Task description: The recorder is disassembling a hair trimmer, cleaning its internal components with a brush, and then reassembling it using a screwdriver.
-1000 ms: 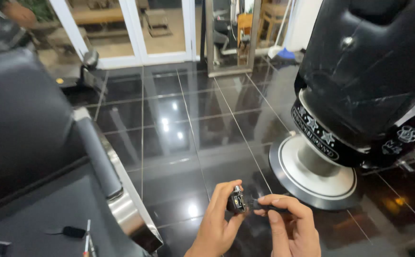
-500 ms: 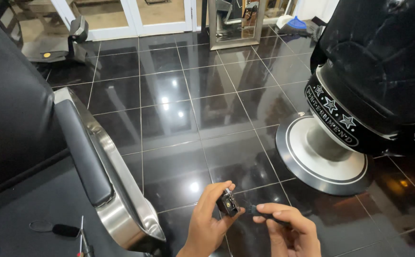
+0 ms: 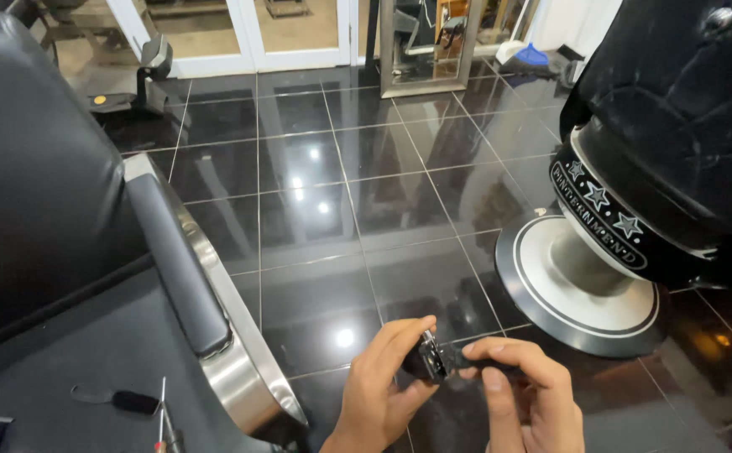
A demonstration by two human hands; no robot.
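My left hand (image 3: 379,382) grips a small black clipper head part (image 3: 427,359) with a toothed metal edge, held low in the middle of the view. My right hand (image 3: 527,394) pinches a slim dark tool (image 3: 482,366) whose tip meets that part. Both hands hover over the glossy black tiled floor (image 3: 316,210). What exactly the tool is stays unclear.
A black barber chair seat with a chrome-edged armrest (image 3: 181,268) fills the left; small tools (image 3: 135,403) lie on its seat. A second barber chair with a round chrome base (image 3: 580,302) stands at the right. A mirror (image 3: 420,42) leans at the back by glass doors.
The view has shifted a little and the hands have come slightly up into view; they still hold the small part and the tool together.
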